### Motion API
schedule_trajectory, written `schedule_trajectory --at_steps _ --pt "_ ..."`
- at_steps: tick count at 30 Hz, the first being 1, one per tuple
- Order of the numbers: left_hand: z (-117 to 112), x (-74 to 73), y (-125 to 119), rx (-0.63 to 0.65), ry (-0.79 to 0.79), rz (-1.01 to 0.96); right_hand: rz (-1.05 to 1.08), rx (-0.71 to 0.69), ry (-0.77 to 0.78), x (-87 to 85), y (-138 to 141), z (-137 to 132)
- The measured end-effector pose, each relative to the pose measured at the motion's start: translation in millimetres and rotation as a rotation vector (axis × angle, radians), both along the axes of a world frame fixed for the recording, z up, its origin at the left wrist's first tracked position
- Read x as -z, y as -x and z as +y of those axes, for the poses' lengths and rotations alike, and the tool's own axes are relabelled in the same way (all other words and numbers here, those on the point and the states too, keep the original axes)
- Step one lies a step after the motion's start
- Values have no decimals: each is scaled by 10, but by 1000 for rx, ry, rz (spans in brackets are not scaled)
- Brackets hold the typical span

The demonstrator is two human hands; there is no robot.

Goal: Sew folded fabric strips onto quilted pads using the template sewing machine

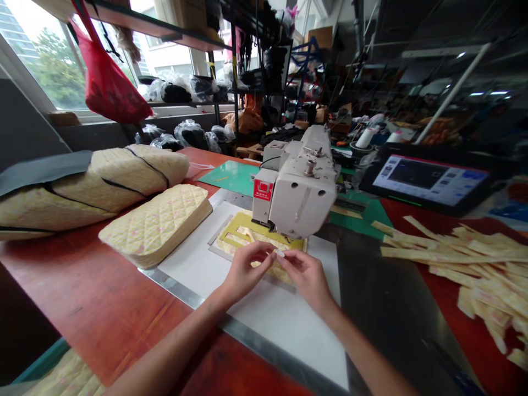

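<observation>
Head view: my left fingers [260, 246] and right fingers [296, 255] seemingly pinch a small white piece [280, 253] over the quilted pad [227, 247]; probably preparation, calling next for careful placing.

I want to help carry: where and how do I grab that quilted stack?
Maybe hold the quilted stack by its rounded near end, coming from the camera's side, thumb on top: layers lie flat, and a bundle crowds its left side.

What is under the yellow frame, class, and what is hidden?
Patterned cloth shows through openings in the yellow frame and along its near side. Whatever lies beneath its solid parts is covered, and the left hand and right hand hide more.
</observation>
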State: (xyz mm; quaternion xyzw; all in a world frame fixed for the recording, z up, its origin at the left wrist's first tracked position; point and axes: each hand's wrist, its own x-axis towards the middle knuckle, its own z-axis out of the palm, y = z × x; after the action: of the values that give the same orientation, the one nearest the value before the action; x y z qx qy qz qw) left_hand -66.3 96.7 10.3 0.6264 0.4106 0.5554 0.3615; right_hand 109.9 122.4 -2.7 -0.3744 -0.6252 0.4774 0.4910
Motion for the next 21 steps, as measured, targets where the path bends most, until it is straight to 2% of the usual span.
schedule_trajectory --at_steps 6,11,15,21 --pt "42 21 -19 14 60 -150 118 -44 74 -57 19 24" --pt "30 9 -18 -6 98 -111 103 -30 66 -37 8 22" --pt "17 -7 -19 15 41 -78 86 -19 16 -53 -33 20" --pt "-21 -10 -48 -36 -85 42 102 -42 112 -44 -96 26"
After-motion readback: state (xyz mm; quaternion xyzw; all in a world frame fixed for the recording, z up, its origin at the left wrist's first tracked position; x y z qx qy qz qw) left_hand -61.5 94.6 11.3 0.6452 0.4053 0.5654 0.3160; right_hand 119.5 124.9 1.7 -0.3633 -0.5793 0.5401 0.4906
